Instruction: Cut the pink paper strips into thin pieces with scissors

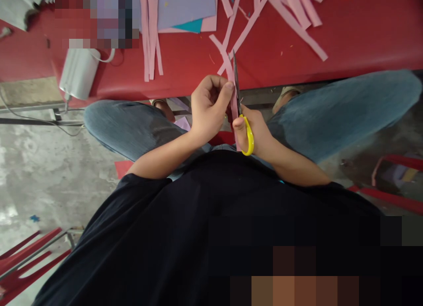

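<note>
The left hand (208,105) pinches a pink paper strip (233,104) between thumb and curled fingers (227,89), holding it upright just in front of the red bench (363,37) edge. The strip runs from above the hand, where it overlaps other strips on the bench, down past the wrist toward the lap. The right hand (256,134) sits just beside the left, its fingers closed through the yellow handles of the scissors (243,116). The dark blades point up and away from the body, lying right along the strip (whether the blades are parted or closed is hard to tell, since they show as one thin line).

On the bench above the hands lie many more pink strips (297,19), some crossing one another, some hanging over the front edge in a bunch (151,37). A lavender sheet (185,6) lies at the far side with a teal piece (190,26) peeking out beneath it. A white device (77,72) with a cable rests at the bench's left corner.

Below, the person's knees in blue jeans (330,116) spread to either side, a dark shirt (211,218) fills the lower view, and bits of purple paper (182,122) lie between the legs. Red chair frames (393,200) stand on the concrete floor (42,165) to the right and at lower left.
</note>
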A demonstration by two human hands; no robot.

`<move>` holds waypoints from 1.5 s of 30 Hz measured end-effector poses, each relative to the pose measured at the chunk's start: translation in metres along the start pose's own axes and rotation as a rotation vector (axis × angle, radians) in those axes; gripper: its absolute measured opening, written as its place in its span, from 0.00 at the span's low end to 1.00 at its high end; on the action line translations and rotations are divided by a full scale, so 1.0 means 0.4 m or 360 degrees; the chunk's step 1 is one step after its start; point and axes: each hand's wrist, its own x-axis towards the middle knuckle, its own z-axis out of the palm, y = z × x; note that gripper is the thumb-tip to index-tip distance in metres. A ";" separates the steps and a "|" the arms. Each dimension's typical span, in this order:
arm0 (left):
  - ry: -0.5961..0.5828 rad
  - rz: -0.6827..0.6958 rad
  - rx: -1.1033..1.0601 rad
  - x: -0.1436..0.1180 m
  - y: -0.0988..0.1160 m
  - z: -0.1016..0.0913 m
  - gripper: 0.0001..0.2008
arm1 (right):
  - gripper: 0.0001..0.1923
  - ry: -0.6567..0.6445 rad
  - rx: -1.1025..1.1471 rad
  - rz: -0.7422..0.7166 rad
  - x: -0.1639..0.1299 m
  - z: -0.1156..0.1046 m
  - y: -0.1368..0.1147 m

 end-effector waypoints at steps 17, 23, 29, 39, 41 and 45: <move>-0.0081 0.0004 -0.0102 0.034 -0.042 -0.032 0.21 | 0.40 -0.0064 0.0653 0.0200 0.022 -0.024 0.024; -0.0057 0.0015 -0.0034 0.055 -0.069 -0.057 0.26 | 0.34 -0.0045 0.0965 0.0348 0.020 0.007 0.002; -0.0146 -0.0061 0.0044 0.079 -0.094 -0.077 0.31 | 0.29 0.0220 0.0909 0.0307 0.033 0.022 -0.010; -0.0087 -0.0122 -0.0152 0.082 -0.083 -0.073 0.29 | 0.28 0.0285 0.0885 0.0288 0.032 0.022 -0.027; -0.0108 -0.0225 -0.0242 0.085 -0.078 -0.080 0.29 | 0.28 0.0243 0.0909 0.0287 0.030 0.021 -0.027; -0.0294 -0.0336 -0.0311 0.103 -0.092 -0.102 0.36 | 0.31 0.0104 0.0981 0.0345 0.030 0.013 -0.022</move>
